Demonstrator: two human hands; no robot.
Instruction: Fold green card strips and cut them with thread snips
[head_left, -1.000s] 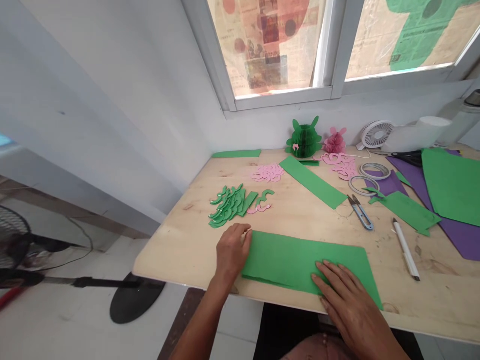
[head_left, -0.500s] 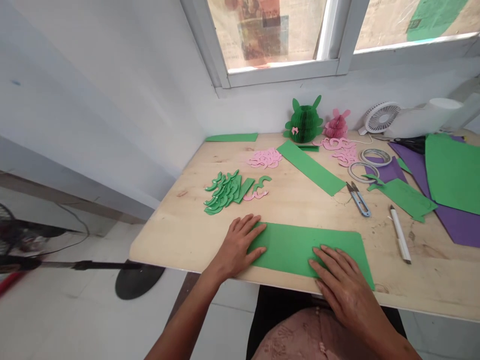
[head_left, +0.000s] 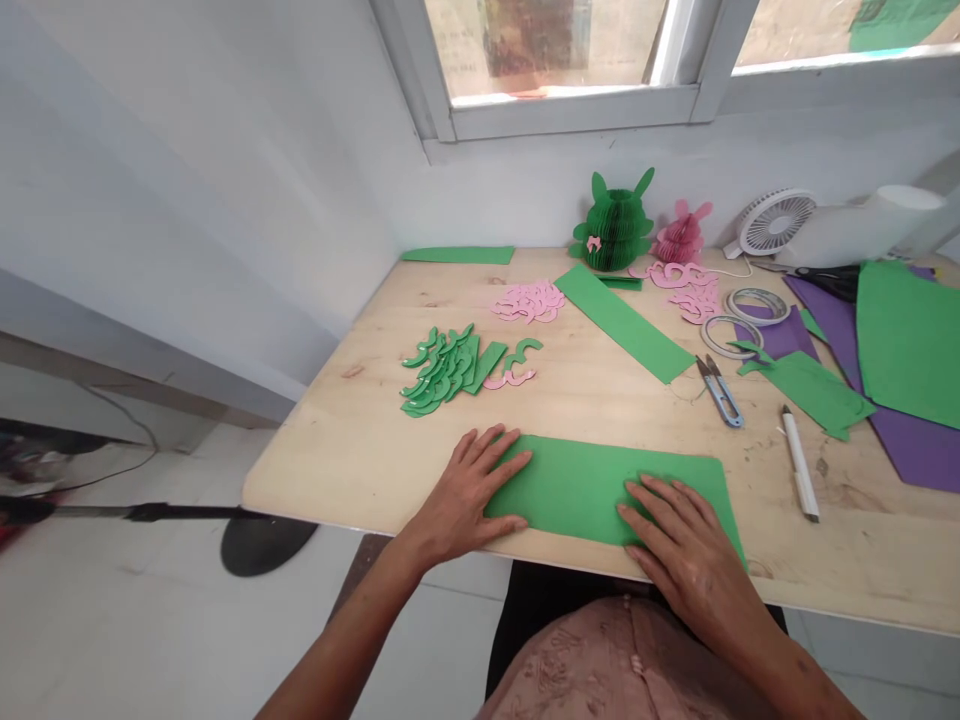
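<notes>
A rectangular strip of green paper [head_left: 577, 485] lies flat along the front edge of the wooden table [head_left: 330, 450]. My left hand [head_left: 469, 490] rests with spread fingers over its left end. Toward its right end, my right hand [head_left: 679, 525] lies with fingers stretched out on the sheet. Beyond my left hand sits a pile of green scalloped paper cutouts [head_left: 441, 372], with a pink wavy cutout [head_left: 510, 380] beside it. Thread snips [head_left: 720, 392] and a white pen [head_left: 801, 465] lie to the right of the strip.
Farther back are another green strip [head_left: 626, 325], pink cutouts [head_left: 529, 300], tape rolls [head_left: 757, 305], and purple sheets [head_left: 926, 450]. A green paper honeycomb figure [head_left: 616, 230], a smaller pink one [head_left: 680, 235] and a small fan [head_left: 776, 222] stand by the wall.
The camera view has shifted slightly. Both hands stay on the green strip in nearly the same places, with no clear movement of the sheet.
</notes>
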